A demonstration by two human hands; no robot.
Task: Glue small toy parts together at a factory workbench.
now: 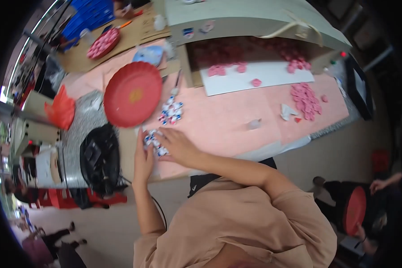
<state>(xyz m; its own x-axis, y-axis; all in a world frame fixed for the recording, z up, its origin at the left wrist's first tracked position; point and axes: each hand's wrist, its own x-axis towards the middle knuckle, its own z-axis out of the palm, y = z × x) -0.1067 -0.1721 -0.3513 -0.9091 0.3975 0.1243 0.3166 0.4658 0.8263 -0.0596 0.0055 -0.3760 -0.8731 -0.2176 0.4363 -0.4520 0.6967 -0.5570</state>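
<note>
A cluster of small white pieces with blue and red marks point(152, 142) lies near the left front edge of the pink-covered table. My left hand point(142, 156) stands along the left side of this cluster, fingers stretched out and touching its edge. From the right, my right hand point(179, 147) reaches over with its fingers spread, the tips on the pieces. Both hands frame the cluster without closing round it. Just beyond them is a second heap of the same small pieces point(171, 110). A large red scalloped plate point(133, 94) rests at its left.
Pink pieces point(305, 102) lie at the right, with more on a white board point(259, 79) under a grey machine housing point(254, 18). Left of the table sits a black bag point(100, 156). Another person holds a red tray point(355, 210) at the lower right.
</note>
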